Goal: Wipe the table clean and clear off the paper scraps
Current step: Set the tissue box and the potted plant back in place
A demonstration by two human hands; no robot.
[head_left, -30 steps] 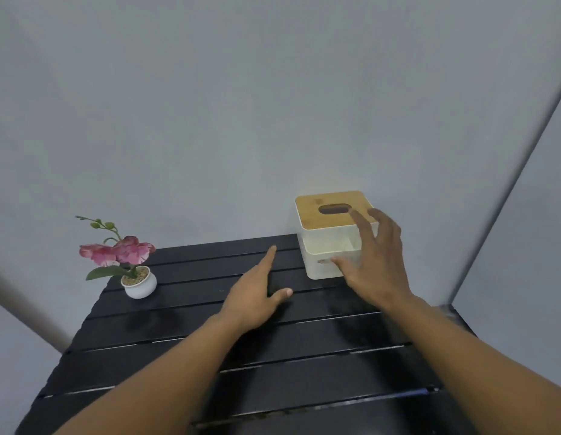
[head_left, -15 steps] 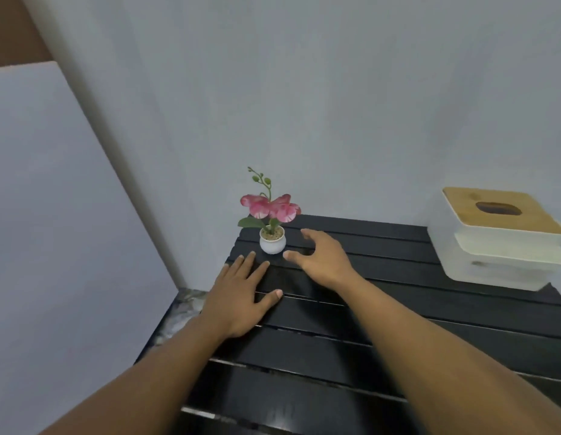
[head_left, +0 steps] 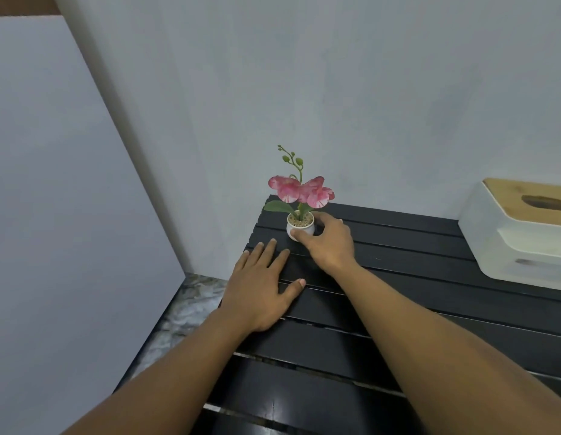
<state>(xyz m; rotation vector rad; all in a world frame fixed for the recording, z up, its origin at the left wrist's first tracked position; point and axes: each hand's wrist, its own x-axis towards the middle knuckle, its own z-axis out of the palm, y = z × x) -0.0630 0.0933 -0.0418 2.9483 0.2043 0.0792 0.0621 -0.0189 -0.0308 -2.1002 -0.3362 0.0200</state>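
The black slatted table fills the lower right of the view. At its far left corner stands a small white pot with a pink flower. My right hand curls round the pot, thumb in front and fingers behind. My left hand lies flat on the slats just in front of the pot, fingers straight. No paper scraps or cloth show in view.
A white tissue box with a wooden lid sits at the table's far right. A grey wall stands right behind the table. A pale panel leans at the left, above a strip of marbled floor.
My right hand left the tissue box, crossed to the left and took hold of the flower pot. My view swung left. My left hand stayed flat on the table.
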